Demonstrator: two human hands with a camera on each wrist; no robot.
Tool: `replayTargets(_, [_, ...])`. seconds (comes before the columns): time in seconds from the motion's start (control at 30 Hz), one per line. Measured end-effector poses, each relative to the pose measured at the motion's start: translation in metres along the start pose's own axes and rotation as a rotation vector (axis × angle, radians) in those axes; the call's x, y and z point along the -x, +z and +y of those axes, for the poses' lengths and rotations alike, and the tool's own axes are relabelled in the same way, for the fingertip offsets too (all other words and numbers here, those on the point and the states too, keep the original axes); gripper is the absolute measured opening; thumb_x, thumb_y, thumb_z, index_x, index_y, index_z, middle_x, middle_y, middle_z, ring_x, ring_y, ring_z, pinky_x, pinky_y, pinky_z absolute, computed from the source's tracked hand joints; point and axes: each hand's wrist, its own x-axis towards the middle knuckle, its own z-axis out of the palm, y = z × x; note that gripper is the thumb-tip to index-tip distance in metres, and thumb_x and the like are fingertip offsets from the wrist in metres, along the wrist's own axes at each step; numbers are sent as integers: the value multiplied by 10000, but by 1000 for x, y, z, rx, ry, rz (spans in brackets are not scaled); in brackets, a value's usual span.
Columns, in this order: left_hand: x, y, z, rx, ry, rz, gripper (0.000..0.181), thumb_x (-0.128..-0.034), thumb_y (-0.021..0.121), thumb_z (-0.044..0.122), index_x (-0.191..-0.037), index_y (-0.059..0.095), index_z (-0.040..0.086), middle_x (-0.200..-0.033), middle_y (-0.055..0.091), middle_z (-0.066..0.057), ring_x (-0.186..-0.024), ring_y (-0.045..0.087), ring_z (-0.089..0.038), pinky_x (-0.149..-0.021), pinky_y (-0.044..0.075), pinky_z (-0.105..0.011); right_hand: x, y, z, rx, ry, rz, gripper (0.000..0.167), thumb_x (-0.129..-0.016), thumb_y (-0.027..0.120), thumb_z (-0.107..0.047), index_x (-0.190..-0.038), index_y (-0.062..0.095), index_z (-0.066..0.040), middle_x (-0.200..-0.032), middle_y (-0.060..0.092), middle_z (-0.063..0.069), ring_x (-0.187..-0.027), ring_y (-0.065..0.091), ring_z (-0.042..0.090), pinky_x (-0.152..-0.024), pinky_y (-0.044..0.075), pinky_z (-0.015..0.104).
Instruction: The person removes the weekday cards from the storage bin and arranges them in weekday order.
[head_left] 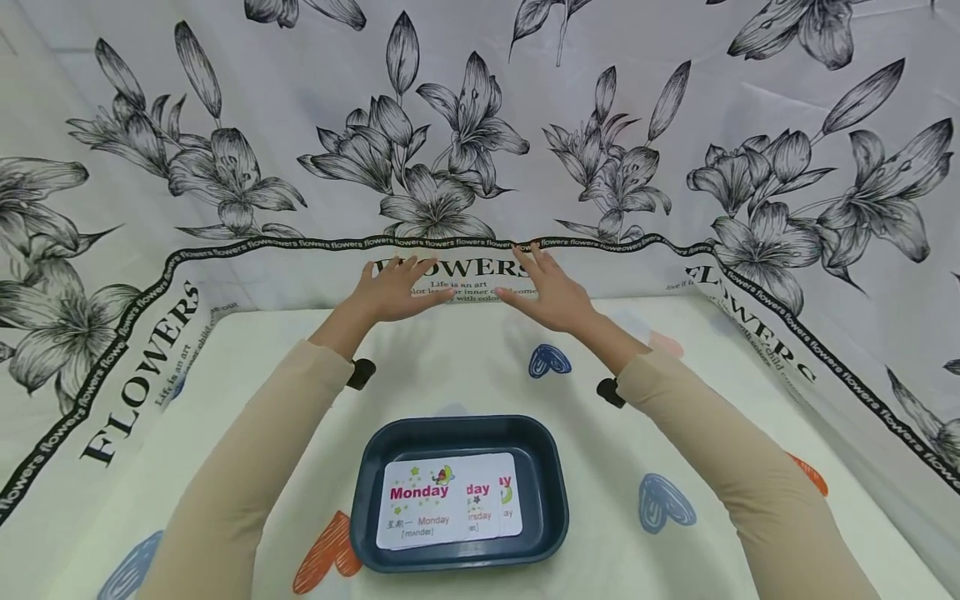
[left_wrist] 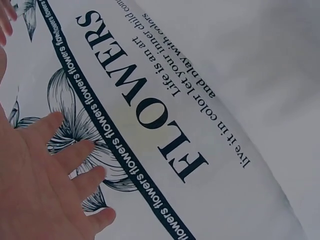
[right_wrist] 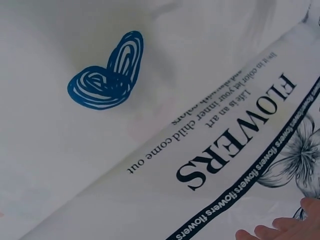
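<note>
Both hands are raised over the far part of the table, holding nothing. My left hand (head_left: pixel 393 292) has its fingers spread and its thumb pointing inward; the left wrist view shows the same spread fingers at the lower left. Opposite it, my right hand (head_left: pixel 551 292) is spread too, its thumb toward the left one, with a gap between the two. Nearer to the body, between the forearms, a dark blue tray (head_left: pixel 552 492) lies on the table. In it is an overlapping row of white word cards (head_left: pixel 420 504); the leftmost reads "Monday", and the others are partly covered.
A pale tablecloth (head_left: pixel 592 533) printed with blue and orange hearts covers the table. Behind and along both sides hangs a white curtain (head_left: pixel 262 100) with black lily drawings and "FLOWERS" lettering. A dark strap piece (head_left: pixel 362 374) shows at the left wrist, another (head_left: pixel 611 392) at the right.
</note>
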Motion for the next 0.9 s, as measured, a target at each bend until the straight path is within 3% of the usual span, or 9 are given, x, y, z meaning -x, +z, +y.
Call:
replayTargets(0.27, [23,-1,6,-13,24,10,854,-821,327,741,-1482,193,217,-1510,211,-158,-1385,124,-392,-1053,-14,-634,20,-1,0,-34,-38,-24,885,-792,313,-780,-1489,91,-284,-1555,20,28,-1415,62,287,-871,423,589])
replayTargets(0.57, [46,8,2,-103,78,20,876,-792,331,775,-1477,211,241,-1493,252,-169,-1376,151,-399,-1046,9,-646,48,-3,3,-86,-54,-45,858,-806,333,-759,-1488,94,-296,-1554,10,-31,-1415,77,278,-912,363,631])
replayTargets(0.9, [75,11,8,-151,123,57,845,-799,354,758,-1468,244,253,-1494,265,-141,-1363,176,-423,-1056,85,-630,70,-1,12,-79,-65,-43,816,-837,392,-695,-1487,98,-300,-1555,66,35,-1394,167,320,-927,315,669])
